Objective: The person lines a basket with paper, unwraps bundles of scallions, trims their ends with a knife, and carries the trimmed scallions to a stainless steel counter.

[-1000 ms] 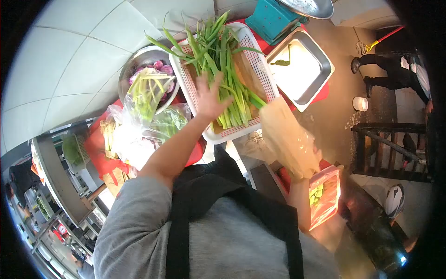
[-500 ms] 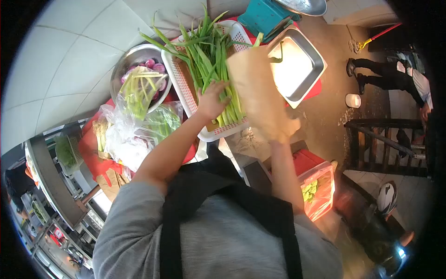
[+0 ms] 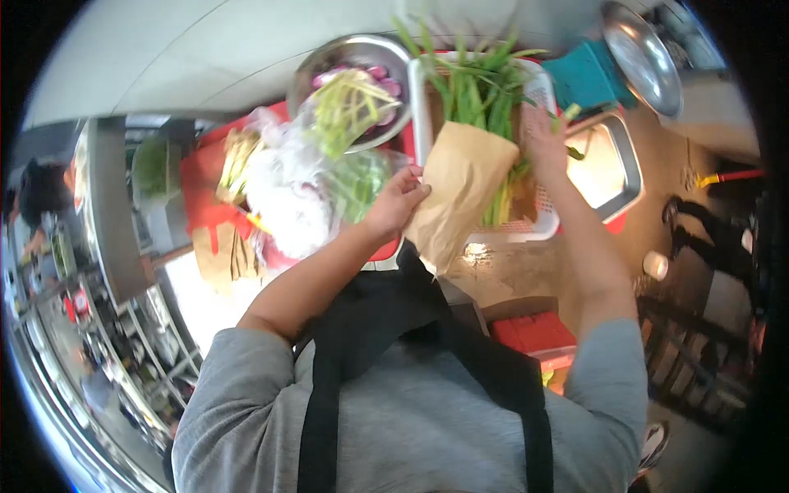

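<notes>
L hand (image 3: 399, 202) on paper bag (image 3: 462, 187), R hand (image 3: 544, 148) nr green onions (image 3: 481, 94).

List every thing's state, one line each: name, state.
Left hand, closed on the paper bag
Right hand, blurred, grip unclear
Paper bag, creased, held
Green onions, loose, leafy
White basket, uncovered, loaded
Purple onions, partly covered
Steel bowl, loaded
Steel tray, uncovered

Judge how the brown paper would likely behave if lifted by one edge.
The brown paper would probably bend easily but not go fully limp, since it is creased yet spans broad and fairly flat beside the left hand. It looks thin, so likely light for its size. Its dry-looking, matte surface suggests it would not be very slippery.
</notes>
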Tool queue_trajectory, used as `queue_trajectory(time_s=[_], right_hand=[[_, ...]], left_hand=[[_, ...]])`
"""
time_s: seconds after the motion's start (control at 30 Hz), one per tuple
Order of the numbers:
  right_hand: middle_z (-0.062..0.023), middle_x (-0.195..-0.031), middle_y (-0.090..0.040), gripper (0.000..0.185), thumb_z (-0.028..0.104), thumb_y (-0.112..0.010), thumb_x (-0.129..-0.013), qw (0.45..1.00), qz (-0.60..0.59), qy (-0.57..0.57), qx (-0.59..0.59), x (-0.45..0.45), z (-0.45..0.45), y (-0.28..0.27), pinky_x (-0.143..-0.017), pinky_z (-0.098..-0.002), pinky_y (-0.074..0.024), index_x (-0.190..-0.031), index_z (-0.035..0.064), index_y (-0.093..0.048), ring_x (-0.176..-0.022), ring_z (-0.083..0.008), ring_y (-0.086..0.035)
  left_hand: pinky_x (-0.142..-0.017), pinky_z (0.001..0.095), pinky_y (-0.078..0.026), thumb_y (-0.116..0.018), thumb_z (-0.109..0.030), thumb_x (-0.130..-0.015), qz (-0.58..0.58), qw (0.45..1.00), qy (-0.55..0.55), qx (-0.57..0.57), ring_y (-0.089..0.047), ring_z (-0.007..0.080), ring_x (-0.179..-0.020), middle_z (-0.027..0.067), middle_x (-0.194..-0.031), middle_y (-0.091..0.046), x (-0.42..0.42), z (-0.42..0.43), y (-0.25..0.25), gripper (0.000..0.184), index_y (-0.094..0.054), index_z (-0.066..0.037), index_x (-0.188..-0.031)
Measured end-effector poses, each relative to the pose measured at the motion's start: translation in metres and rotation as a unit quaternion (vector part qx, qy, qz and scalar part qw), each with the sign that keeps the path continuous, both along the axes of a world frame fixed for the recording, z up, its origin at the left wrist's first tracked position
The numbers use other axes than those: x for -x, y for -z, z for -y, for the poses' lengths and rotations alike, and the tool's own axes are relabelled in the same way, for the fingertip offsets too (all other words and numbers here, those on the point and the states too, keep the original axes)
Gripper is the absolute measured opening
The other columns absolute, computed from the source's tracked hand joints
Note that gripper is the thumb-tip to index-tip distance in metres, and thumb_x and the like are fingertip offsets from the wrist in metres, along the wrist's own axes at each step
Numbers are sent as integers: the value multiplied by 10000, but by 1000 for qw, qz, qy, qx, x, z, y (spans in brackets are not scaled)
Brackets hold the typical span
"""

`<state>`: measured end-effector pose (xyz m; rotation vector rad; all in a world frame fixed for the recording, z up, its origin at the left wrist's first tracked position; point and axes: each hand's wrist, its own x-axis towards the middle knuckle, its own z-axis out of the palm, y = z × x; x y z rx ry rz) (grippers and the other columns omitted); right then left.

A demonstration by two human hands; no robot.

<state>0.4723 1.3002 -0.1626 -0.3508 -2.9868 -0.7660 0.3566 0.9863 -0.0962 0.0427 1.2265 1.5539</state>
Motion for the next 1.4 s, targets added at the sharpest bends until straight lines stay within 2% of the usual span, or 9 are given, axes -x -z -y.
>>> queue_trajectory(time_s=[0.17, 0.37, 0.5, 0.7, 0.8, 0.93, 1.1, 1.23, 1.4], right_hand=[[-97, -881, -643, 214, 121, -457, -842, 969, 177, 86, 152, -4, -19, -75, -1045, -577, -224, -968, 100, -629, -964, -273, -607], [-169, -887, -607, 265, 88, -461, -878, 897, 14, 244, 369, -44, -8, -214, -630, -396, -491, -1141, 114, -480, -722, -303, -595], [-99, -836, -593, 264, 45, -473, -864, 776, -251, 297, 496, -55, 15, -162, -571, -301, -484, -1121, 107, -479, -749, -145, -599], [-169, -1105, -579, 300, 165, -679, -785, 890, -157, 79, 421, 12, 140, -69, -878, -376, -436, -1053, 56, -600, -1035, -291, -553], [-135, -1300, -474, 687, 130, -730, -736, 526, -137, 99, 834, 66, 283, -106, -954, -359, -393, -1339, 88, -404, -1218, -247, -438], [-97, -1226, -525, 674, -35, -681, -722, 392, -75, 122, 909, 89, 344, -79, -906, -318, -438, -1329, 34, -396, -1095, -186, -519], [-87, -1137, -583, 502, -95, -615, -742, 432, -227, 190, 852, 96, 291, -74, -853, -309, -484, -1214, 21, -489, -994, -176, -583], [-105, -1119, -597, 465, -102, -571, -760, 475, -440, 106, 754, 124, 312, -118, -881, -331, -479, -1205, 7, -493, -1007, -184, -584], [-76, -1107, -609, 443, -103, -508, -734, 706, 47, 87, 701, 175, 375, -114, -899, -320, -456, -1160, 11, -548, -1047, -165, -565]], left_hand=[[-831, 281, -443, -492, -63, -921, -59, 993, -32, 97, -543, 118, -915, 52, -993, -592, 6, 101, -20, 227, -489, -47, -1147], [-823, 249, -427, -476, -45, -918, -173, 943, -250, 139, -520, 103, -925, 30, -1024, -568, 37, 231, -62, 206, -506, -78, -1120], [-847, 244, -433, -469, -20, -918, -151, 872, -453, 109, -523, 114, -955, 44, -1061, -552, 50, 291, -65, 200, -470, -62, -1113], [-545, 225, -404, -517, -116, -905, -204, 849, -425, 239, -479, 74, -650, -7, -831, -519, 41, 292, -39, 235, -435, -124, -1125], [-557, 226, -396, -525, -100, -893, -250, 915, -235, 213, -444, 63, -631, -27, -775, -468, 24, 230, -35, 178, -529, -100, -1071], [-762, 310, -466, -580, -96, -852, -407, 911, 23, 56, -572, 202, -897, 95, -1081, -548, 35, 195, -13, 348, -516, -170, -1186], [-803, 393, -497, -615, -186, -809, -767, 555, 22, 322, -552, 359, -1042, 173, -1370, -312, 85, 233, -18, 410, -535, -231, -1208], [-812, 417, -506, -585, -42, -701, -588, 713, 135, 357, -591, 359, -951, 191, -1197, -496, 141, 277, 79, 452, -569, -137, -1142], [-760, 436, -483, -505, 56, -639, -626, 702, -111, 322, -581, 345, -911, 163, -917, -600, 188, 352, 32, 337, -617, -66, -933]])
